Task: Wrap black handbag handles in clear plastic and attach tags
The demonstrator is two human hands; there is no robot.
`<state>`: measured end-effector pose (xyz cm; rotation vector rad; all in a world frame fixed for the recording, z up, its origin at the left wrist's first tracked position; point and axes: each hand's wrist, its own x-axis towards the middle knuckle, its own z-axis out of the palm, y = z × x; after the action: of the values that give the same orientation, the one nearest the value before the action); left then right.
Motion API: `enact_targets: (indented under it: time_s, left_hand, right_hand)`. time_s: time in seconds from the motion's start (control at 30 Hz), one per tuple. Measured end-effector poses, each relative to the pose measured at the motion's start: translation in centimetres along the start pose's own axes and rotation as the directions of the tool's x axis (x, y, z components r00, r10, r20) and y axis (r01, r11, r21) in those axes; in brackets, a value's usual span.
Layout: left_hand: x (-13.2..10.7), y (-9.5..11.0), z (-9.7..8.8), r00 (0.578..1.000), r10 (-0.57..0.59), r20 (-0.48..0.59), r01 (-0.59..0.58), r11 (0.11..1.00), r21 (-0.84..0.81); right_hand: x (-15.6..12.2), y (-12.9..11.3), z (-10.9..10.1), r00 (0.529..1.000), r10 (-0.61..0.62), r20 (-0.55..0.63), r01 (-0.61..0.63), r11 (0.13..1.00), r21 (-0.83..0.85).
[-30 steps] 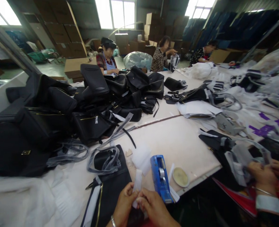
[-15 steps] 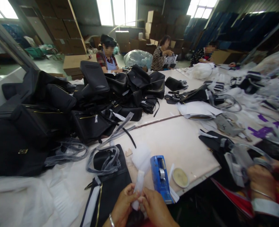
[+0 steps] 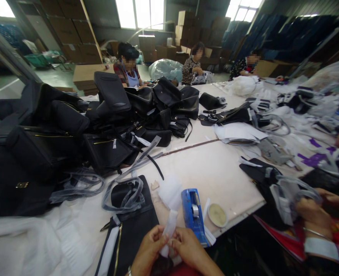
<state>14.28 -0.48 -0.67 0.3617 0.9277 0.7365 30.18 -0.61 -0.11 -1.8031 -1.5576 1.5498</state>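
My left hand (image 3: 148,250) and my right hand (image 3: 188,247) meet at the table's near edge, both pinched on a narrow white foam strip (image 3: 168,232) that stands up between the fingers. A black bag (image 3: 130,226) with a gold zip and plastic-wrapped straps lies flat just left of my hands. A blue tape dispenser (image 3: 194,215) sits right behind my right hand. More white foam sheets (image 3: 169,190) rest on the table beyond the strip.
A heap of black bags (image 3: 71,130) fills the left of the pale table (image 3: 215,172). A round lid (image 3: 217,215) lies by the dispenser. A co-worker's hands (image 3: 313,214) handle a wrapped bag at right. Three people sit at the far end.
The foam strip tilted slightly to the right between my fingers. My view shifted a little; the co-worker's hands at right moved lower and leftward.
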Motion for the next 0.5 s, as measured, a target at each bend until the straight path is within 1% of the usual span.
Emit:
enact_targets:
  time_s: [0.07, 0.13, 0.23, 0.33, 0.43, 0.5]
  left_hand:
    - [-0.1, -0.1, -0.1, 0.999, 0.037, 0.018, -0.038, 0.998, 0.057]
    - [0.0, -0.2, -0.1, 0.997, 0.073, 0.013, -0.074, 0.990, 0.116]
    - [0.2, -0.5, 0.0, 0.994, 0.094, -0.051, -0.085, 0.983, 0.160]
    - [0.3, -0.6, 0.2, 0.990, 0.068, -0.121, -0.050, 0.988, 0.147]
    - [0.4, -0.7, 0.2, 0.989, 0.012, -0.146, 0.002, 0.996, 0.092]
    - [0.4, -0.8, 0.1, 0.989, -0.003, -0.151, 0.012, 0.998, 0.059]
  right_hand:
    - [0.1, 0.0, 0.0, 1.000, -0.004, -0.003, 0.004, 1.000, -0.019]
    - [0.1, 0.0, 0.0, 1.000, -0.007, -0.007, 0.007, 0.999, -0.038]
    - [0.1, 0.0, 0.0, 1.000, -0.005, -0.011, 0.004, 0.998, -0.058]
    - [-0.2, -0.1, -0.1, 1.000, -0.023, 0.001, 0.023, 0.999, -0.048]
    - [-0.7, -0.3, -0.6, 0.996, -0.077, 0.043, 0.077, 0.997, -0.009]
    - [-1.0, -0.4, -0.8, 0.991, -0.114, 0.068, 0.113, 0.994, 0.012]
